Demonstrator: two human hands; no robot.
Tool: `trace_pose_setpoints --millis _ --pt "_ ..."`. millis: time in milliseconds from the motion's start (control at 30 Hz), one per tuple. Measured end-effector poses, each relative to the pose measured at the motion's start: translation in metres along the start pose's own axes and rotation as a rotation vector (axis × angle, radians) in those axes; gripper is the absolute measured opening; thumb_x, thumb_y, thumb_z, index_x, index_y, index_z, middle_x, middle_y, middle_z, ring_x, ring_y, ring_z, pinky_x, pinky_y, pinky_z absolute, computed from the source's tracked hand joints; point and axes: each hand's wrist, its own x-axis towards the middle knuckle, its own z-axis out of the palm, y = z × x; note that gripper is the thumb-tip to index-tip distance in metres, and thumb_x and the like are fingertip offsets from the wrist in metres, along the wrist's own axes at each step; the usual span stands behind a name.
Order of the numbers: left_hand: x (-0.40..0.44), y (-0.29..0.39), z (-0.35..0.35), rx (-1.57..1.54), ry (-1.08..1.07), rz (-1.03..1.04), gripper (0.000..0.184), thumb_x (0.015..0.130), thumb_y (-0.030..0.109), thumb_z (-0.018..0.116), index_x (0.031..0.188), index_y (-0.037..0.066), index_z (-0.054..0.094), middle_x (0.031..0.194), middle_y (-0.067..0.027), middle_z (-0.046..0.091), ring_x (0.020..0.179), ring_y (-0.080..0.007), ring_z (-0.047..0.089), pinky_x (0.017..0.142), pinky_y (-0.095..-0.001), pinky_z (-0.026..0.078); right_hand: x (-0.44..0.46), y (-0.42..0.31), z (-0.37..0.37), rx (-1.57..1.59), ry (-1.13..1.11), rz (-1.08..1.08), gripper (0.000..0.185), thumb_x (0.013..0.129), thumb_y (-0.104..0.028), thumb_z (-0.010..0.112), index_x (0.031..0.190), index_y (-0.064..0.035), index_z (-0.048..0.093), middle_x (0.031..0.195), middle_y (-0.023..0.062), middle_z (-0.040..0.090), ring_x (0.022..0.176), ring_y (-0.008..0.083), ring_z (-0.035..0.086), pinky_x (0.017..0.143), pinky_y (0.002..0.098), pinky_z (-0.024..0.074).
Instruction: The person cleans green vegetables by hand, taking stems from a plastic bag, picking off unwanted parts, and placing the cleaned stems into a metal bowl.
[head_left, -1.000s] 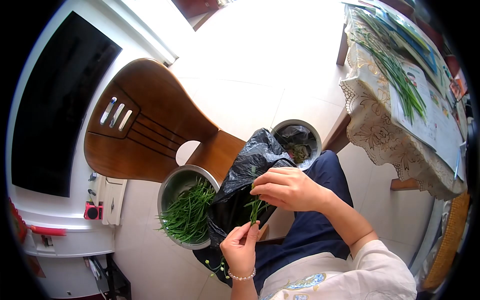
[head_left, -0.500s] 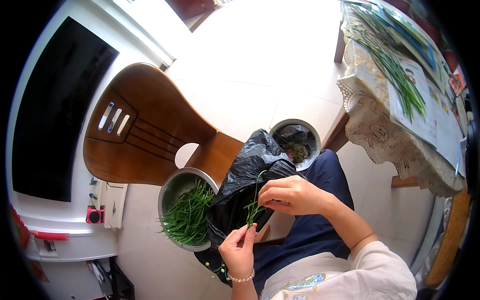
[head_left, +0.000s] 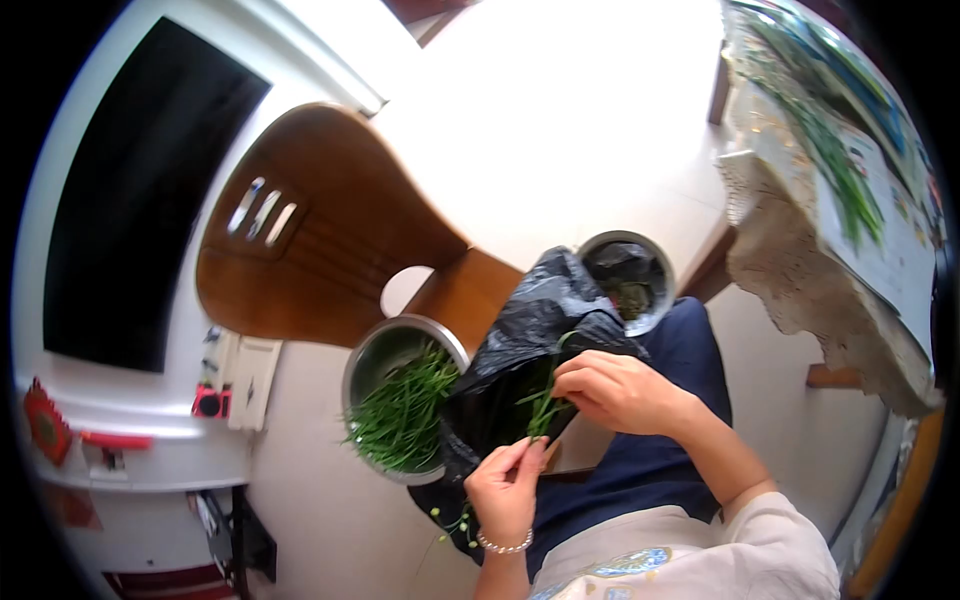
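Thin green chive stems (head_left: 541, 414) run between my two hands, in front of a black plastic bag (head_left: 545, 300) that gapes open. My left hand (head_left: 505, 490), with a beaded bracelet on its wrist, pinches their lower end between thumb and fingers. Small round buds (head_left: 462, 526) hang below that hand. Higher up, my right hand (head_left: 618, 392) has its fingers closed on the same stems; its fingertips are partly hidden. To the left of the bag, a metal bowl (head_left: 357, 375) holds a heap of cut green pieces (head_left: 405, 410).
Behind the bag stands a wooden chair (head_left: 320, 230). A second metal bowl (head_left: 660, 262), lined with plastic, holds scraps beyond my knee. More long green stems (head_left: 845, 185) lie on papers on the table with a lace cloth (head_left: 790, 270) at right. A black screen (head_left: 140, 200) is at left.
The whole view has shifted, so the chair, bowls and bag appear farther right. My right fingers now pinch the stems close above my left hand, which keeps its hold.
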Motion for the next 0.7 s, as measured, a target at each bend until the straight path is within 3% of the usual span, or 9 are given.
trace_pose_setpoints --millis 100,167,233,300,400,500,567,600,700 --pt "0.0 -0.001 -0.001 -0.012 -0.032 -0.025 0.01 0.079 -0.001 0.062 0.086 -0.007 0.064 0.076 -0.007 0.063 0.063 -0.0078 0.058 0.057 -0.0185 0.048 0.003 -0.001 0.009 0.06 -0.001 0.001 0.025 0.069 0.006 0.059 0.091 -0.0037 0.051 0.089 0.0096 0.056 0.08 0.0265 0.057 0.068 0.0326 0.0485" --pt "0.001 0.0 0.0 -0.076 -0.034 -0.065 0.011 0.079 -0.001 0.062 0.087 -0.008 0.064 0.075 -0.0067 0.062 0.063 -0.0085 0.058 0.058 -0.0189 0.048 -0.002 -0.001 0.011 0.064 0.13 0.082 0.025 0.07 0.009 0.057 0.091 -0.0028 0.051 0.089 0.0115 0.055 0.079 0.0263 0.057 0.069 0.0309 0.0483" --pt "-0.002 -0.007 0.001 -0.206 -0.025 -0.085 0.012 0.078 -0.001 0.063 0.088 -0.008 0.063 0.074 -0.0067 0.062 0.062 -0.0088 0.058 0.058 -0.0193 0.048 -0.01 0.013 0.016 0.133 0.43 0.269 0.021 0.074 0.01 0.056 0.092 -0.002 0.051 0.087 0.0095 0.055 0.078 0.0192 0.058 0.068 0.026 0.047" --pt "-0.003 -0.004 -0.003 -0.178 -0.016 -0.079 0.013 0.08 0.002 0.062 0.088 -0.008 0.063 0.074 -0.007 0.062 0.061 -0.0087 0.057 0.057 -0.0191 0.048 -0.004 0.012 0.01 0.441 0.701 0.464 0.016 0.079 0.008 0.055 0.091 -0.0018 0.051 0.086 0.0059 0.055 0.077 0.0109 0.056 0.067 0.0215 0.0449" --pt "0.003 -0.004 -0.02 -0.592 0.135 -0.096 0.016 0.086 0.011 0.056 0.091 -0.003 0.06 0.069 -0.0048 0.059 0.058 -0.0095 0.055 0.052 -0.0184 0.045 -0.013 0.052 0.001 0.351 0.806 0.604 0.009 0.082 0.003 0.055 0.089 -0.001 0.055 0.087 0.0041 0.056 0.074 0.0068 0.055 0.065 0.0191 0.0441" --pt "0.022 -0.006 -0.058 -1.008 0.254 -0.195 0.019 0.087 0.017 0.055 0.099 0.003 0.057 0.077 -0.0027 0.06 0.064 -0.0095 0.055 0.056 -0.0185 0.049 -0.027 0.095 -0.007 -0.154 0.593 0.657 0.014 0.079 -0.001 0.058 0.093 -0.0001 0.059 0.093 0.0078 0.057 0.073 0.0123 0.058 0.068 0.0229 0.0455" --pt "0.035 -0.018 -0.073 -1.161 0.287 -0.205 0.02 0.088 0.017 0.054 0.101 0.002 0.057 0.077 -0.0035 0.062 0.065 -0.011 0.059 0.054 -0.0188 0.05 -0.033 0.117 -0.004 -0.24 0.523 0.713 0.016 0.078 -0.001 0.057 0.094 -0.0009 0.06 0.099 0.0113 0.056 0.072 0.0159 0.059 0.068 0.0258 0.0467" --pt "0.054 -0.02 -0.085 -1.184 0.411 -0.162 0.021 0.089 0.018 0.052 0.102 0.003 0.057 0.081 -0.0033 0.063 0.069 -0.0108 0.06 0.058 -0.0183 0.051 -0.038 0.123 -0.002 -0.329 0.453 0.771 0.018 0.077 -0.001 0.056 0.094 -0.0016 0.061 0.104 0.0149 0.054 0.071 0.0195 0.059 0.068 0.0288 0.0479" --pt "0.073 -0.037 -0.099 -1.185 0.267 -0.237 0.055 0.087 0.028 0.054 0.125 -0.007 0.033 0.116 -0.0182 0.051 0.104 -0.0231 0.053 0.085 -0.0295 0.047 -0.043 0.127 0.0 -0.402 0.446 0.81 0.018 0.078 -0.002 0.055 0.096 -0.0024 0.061 0.111 0.0155 0.05 0.071 0.0216 0.059 0.069 0.0294 0.0479"
